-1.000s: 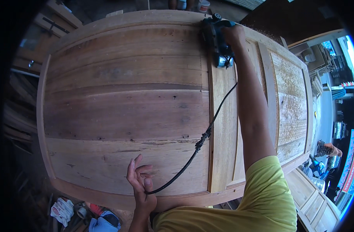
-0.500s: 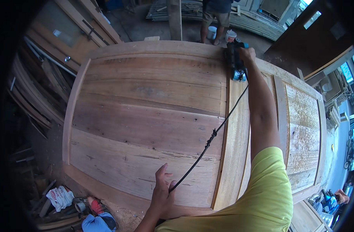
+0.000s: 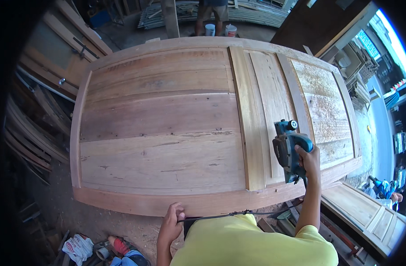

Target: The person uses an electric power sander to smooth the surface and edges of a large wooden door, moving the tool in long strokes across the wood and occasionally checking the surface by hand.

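My right hand (image 3: 311,163) is closed round the handle of a teal and black electric planer (image 3: 284,150). The planer is over the right part of a large wooden panelled door (image 3: 163,165); whether it touches the wood I cannot tell. Its black power cord (image 3: 221,216) runs along the near edge, across the front of my yellow shirt. My left hand (image 3: 171,224), by that near edge, pinches the cord with fingers curled. A lighter wooden strip (image 3: 252,146) crosses the door left of the planer.
Wood shavings (image 3: 325,104) cover the door's right panel. A smaller panelled door (image 3: 367,213) lies at the near right. Curved boards (image 3: 30,133) stack at the left. At the far side a person (image 3: 211,17) stands by two buckets (image 3: 220,30). Bags and rags (image 3: 78,248) lie near left.
My right hand has brought the planer from the door's far edge back toward me and to the right. My left hand has drawn back with the cord, which hangs nearer my body.
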